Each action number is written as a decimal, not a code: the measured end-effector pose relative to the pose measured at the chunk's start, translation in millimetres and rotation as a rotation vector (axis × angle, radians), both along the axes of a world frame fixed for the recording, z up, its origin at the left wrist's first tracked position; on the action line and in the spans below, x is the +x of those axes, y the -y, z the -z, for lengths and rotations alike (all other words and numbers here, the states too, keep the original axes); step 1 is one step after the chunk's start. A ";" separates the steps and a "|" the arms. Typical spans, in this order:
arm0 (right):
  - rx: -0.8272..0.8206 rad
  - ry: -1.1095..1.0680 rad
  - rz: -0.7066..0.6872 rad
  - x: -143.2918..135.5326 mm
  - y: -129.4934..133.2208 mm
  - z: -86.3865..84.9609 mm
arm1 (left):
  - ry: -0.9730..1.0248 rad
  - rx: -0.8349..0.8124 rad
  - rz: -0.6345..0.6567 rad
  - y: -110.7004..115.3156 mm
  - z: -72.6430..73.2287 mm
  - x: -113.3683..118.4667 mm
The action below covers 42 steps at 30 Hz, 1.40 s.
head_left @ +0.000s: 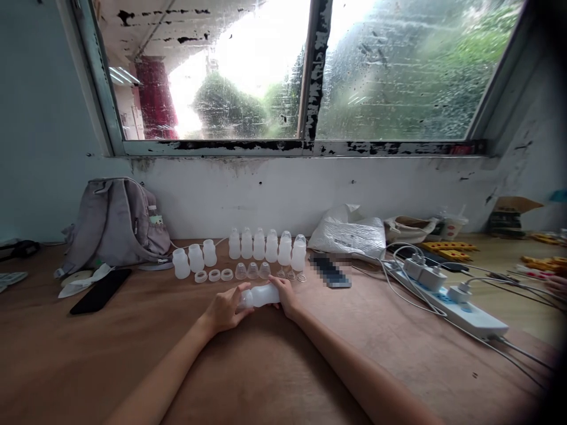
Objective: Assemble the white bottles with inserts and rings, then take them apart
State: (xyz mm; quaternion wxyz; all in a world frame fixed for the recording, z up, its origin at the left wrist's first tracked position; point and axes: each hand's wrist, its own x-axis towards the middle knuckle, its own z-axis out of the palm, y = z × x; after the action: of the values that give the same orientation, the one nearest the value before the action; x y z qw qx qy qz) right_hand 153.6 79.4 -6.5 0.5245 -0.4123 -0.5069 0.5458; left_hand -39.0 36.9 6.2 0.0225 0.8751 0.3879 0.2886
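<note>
Between my two hands a translucent white baby bottle (264,296) lies on its side, just above or on the brown table. My left hand (227,308) is closed round its clear capped end, and my right hand (287,297) grips the base. Behind it stand a row of several capped bottles (271,246) and, to their left, three open bottles (195,258) without tops. In front are three white collar rings (214,275), three clear caps (253,271) and, partly hidden by my right hand, small clear teats (290,274) and a flat ring (302,277).
A grey backpack (116,218) leans on the wall, with a black phone (101,291) before it. Right of the bottles lie a blurred-out phone (330,271) and a silvery plastic bag (354,233). A white power strip (465,316) trails cables. Part of another person's hand (557,285) shows far right.
</note>
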 end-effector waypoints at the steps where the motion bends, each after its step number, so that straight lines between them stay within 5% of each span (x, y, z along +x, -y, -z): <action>1: -0.004 -0.004 0.001 0.1 -0.3 0.8 | -0.010 0.008 -0.006 0.3 -0.7 0.1; 12: -0.019 -0.055 0.026 2.3 -1.3 3.8 | 0.032 0.014 0.064 -3.0 -6.0 -2.9; 21: 0.003 -0.135 0.142 3.5 -3.4 2.4 | 0.674 -0.607 0.034 -14.0 4.3 0.7; 25: -0.008 -0.190 0.239 7.0 -6.6 0.7 | 0.772 -0.478 -0.140 -25.8 11.8 -9.9; 30: -0.027 -0.232 0.284 8.0 -7.5 0.0 | 0.564 -0.230 -0.323 -36.4 18.5 -20.7; 42: -0.051 -0.265 0.315 7.6 -7.3 -1.1 | 0.485 -0.321 -0.254 -44.2 32.7 -20.0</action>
State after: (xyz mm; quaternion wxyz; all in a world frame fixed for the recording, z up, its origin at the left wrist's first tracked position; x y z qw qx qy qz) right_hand 161.2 86.6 -5.4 0.6548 -0.4241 -0.3486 0.5195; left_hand -59.0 81.1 -26.5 0.2159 0.7106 0.5179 0.4245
